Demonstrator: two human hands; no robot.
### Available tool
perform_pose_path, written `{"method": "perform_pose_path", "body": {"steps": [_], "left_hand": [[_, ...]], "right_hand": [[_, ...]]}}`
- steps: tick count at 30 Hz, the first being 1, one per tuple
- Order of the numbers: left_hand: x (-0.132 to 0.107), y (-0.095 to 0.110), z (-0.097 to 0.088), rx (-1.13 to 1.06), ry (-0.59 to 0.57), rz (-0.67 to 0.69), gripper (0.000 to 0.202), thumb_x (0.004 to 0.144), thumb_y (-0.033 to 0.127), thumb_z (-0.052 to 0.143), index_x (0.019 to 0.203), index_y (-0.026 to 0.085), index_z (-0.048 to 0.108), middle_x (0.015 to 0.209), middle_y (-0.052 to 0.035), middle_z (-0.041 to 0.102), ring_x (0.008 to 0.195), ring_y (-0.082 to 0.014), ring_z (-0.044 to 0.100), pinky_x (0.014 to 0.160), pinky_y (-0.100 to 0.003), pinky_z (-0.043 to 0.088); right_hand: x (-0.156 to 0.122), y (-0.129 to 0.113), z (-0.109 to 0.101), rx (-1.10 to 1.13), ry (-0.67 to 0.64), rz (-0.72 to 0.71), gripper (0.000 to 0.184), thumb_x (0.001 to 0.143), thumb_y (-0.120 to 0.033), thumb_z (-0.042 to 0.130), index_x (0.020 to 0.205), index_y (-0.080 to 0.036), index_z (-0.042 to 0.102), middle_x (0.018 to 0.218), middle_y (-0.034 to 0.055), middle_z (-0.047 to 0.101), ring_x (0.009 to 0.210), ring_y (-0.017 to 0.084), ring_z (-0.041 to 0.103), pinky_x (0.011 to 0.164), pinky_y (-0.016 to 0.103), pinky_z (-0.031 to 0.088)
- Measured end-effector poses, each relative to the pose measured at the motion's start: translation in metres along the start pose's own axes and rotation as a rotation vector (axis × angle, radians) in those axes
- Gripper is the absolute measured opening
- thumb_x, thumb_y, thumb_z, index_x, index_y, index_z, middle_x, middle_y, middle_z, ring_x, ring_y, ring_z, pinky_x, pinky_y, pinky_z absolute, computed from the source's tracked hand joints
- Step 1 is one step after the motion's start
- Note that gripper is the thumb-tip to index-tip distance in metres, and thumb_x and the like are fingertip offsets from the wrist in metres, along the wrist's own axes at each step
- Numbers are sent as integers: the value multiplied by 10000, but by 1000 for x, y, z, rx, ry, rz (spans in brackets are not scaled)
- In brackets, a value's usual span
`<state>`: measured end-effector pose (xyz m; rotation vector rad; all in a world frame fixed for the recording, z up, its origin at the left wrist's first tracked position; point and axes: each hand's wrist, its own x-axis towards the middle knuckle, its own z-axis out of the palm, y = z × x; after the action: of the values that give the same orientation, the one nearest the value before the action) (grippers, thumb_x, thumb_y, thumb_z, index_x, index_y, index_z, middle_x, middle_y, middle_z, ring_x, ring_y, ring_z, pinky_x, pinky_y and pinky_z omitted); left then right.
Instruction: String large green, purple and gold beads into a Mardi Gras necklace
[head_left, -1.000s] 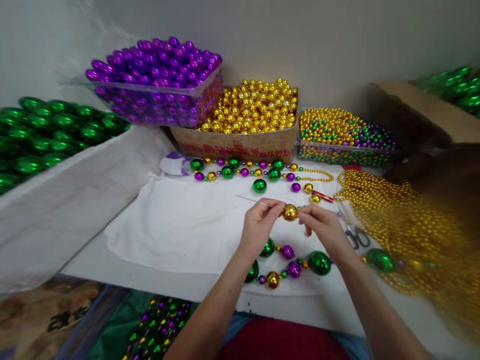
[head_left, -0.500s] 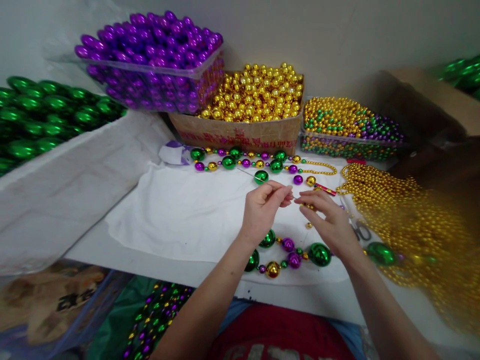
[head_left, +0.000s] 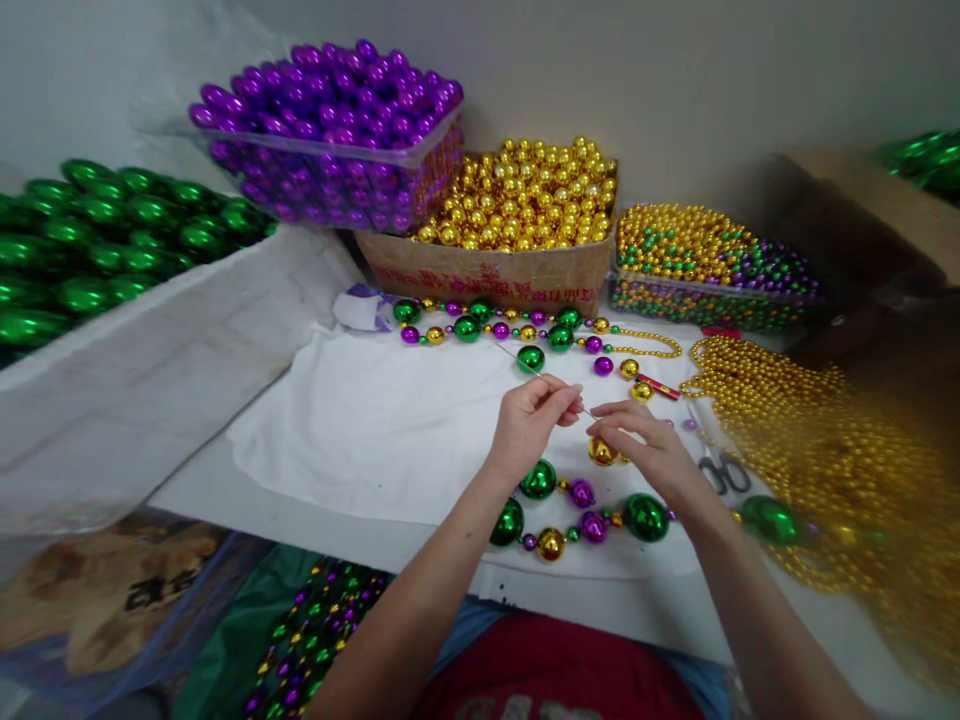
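Dim light is coming from above, glinting off purple beads [head_left: 330, 115]. The cloth [head_left: 360, 430] is showing brightest; the needle [head_left: 513, 355] is showing faintly. At right, a box [head_left: 847, 235] is lying in shadow and gold strands [head_left: 840, 460] are blurring; the edges are looking stretched.

We have a brown box [head_left: 491, 264] with red printed characters, heaped with gold beads [head_left: 525, 195]. Left of the box we see glossy purple beads [head_left: 322, 115], then metallic green beads [head_left: 112, 235]; right of it, small beads [head_left: 675, 245] in mixed gold, green and purple. In front of it, on white cloth [head_left: 375, 430], our strand [head_left: 593, 527] mixes green, purple and gold.
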<state>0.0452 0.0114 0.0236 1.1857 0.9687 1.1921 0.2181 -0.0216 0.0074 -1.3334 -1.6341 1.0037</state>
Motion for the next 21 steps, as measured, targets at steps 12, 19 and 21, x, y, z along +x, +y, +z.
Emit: {"method": "perform_pose_path", "body": {"steps": [12, 19, 21], "left_hand": [[4, -11, 1, -25, -87, -56, 241, 788, 318, 660, 974, 166, 646, 847, -32, 665, 631, -105, 624, 606, -238, 528], [-2, -18, 7, 13, -179, -65, 169, 825, 272, 606, 939, 183, 693, 904, -43, 693, 739, -131, 624, 693, -258, 513], [-2, -13, 13, 0, -264, -29, 186, 853, 282, 579, 957, 187, 700, 945, -54, 702, 848, -162, 632, 780, -290, 507]], "right_hand": [[5, 11, 4, 259, 215, 231, 263, 751, -414, 654, 788, -164, 725, 708, 43, 666, 521, 101, 465, 460, 237, 324], [7, -20, -12, 401, 295, 133, 230, 721, -398, 700, 781, -178, 723, 654, 19, 603, 523, 89, 453, 470, 232, 354], [10, -26, -13, 411, 308, 115, 202, 714, -377, 716, 771, -183, 727, 680, 20, 619, 525, 84, 449, 487, 234, 369]]}}
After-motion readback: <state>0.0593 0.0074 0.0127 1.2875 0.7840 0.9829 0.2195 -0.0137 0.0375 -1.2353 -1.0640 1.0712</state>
